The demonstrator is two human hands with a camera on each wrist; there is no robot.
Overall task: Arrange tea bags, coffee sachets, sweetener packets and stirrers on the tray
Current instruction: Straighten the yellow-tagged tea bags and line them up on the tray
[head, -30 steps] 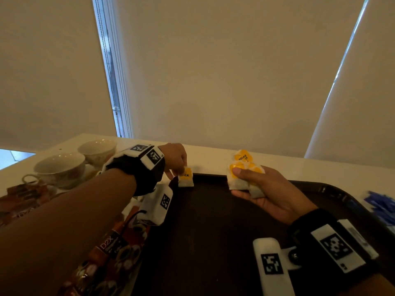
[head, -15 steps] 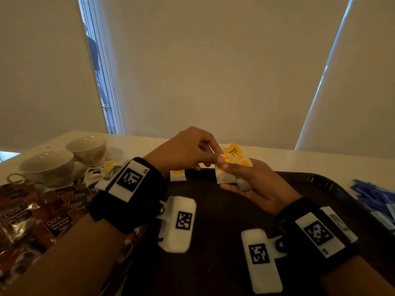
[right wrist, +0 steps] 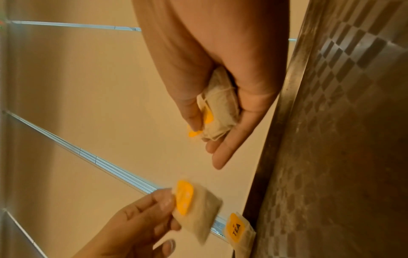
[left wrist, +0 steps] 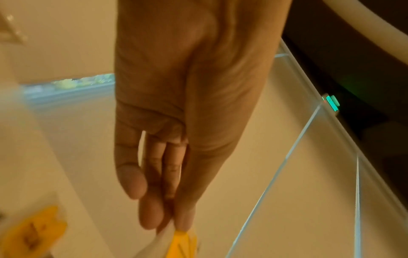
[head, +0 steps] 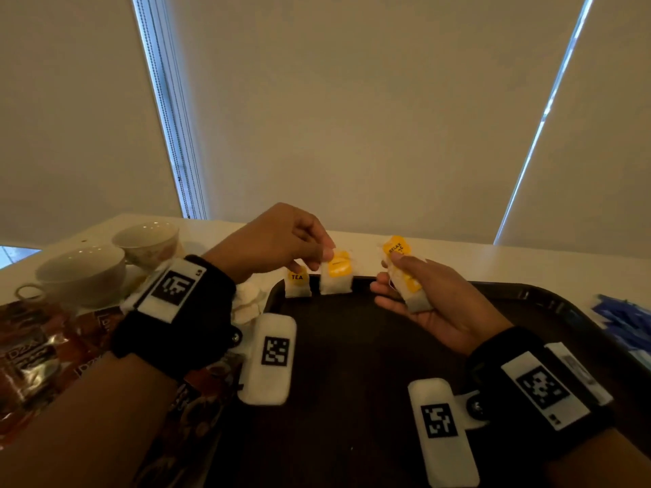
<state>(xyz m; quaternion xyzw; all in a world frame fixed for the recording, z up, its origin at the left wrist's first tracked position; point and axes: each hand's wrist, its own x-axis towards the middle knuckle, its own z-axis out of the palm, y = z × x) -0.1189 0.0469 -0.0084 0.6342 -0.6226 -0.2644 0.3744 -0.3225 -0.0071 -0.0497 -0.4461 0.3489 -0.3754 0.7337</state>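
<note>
1. My left hand now pinches one tea bag by its top edge, fingers curled on it. Half a second ago those fingers were at the stack in my right hand, so a bag has come off the stack.
2. That bag hangs at the tray's 12 o'clock edge, just beside the placed bag marked TEA, which leans at the rim to its 9 o'clock. I cannot tell if the held one touches the tray yet.
3. My right hand cups the remaining stack, thumb pressed over it, toward 1 o'clock above the tray.
4. I judge a row of tea bags is growing along the far rim; this is the second, with more left to deal out.
5. Coffee sachets lie on the counter at 9 o'clock, and blue packets at 3 o'clock, none yet on the tray.
6. Two cups stand at 10 o'clock.
</note>
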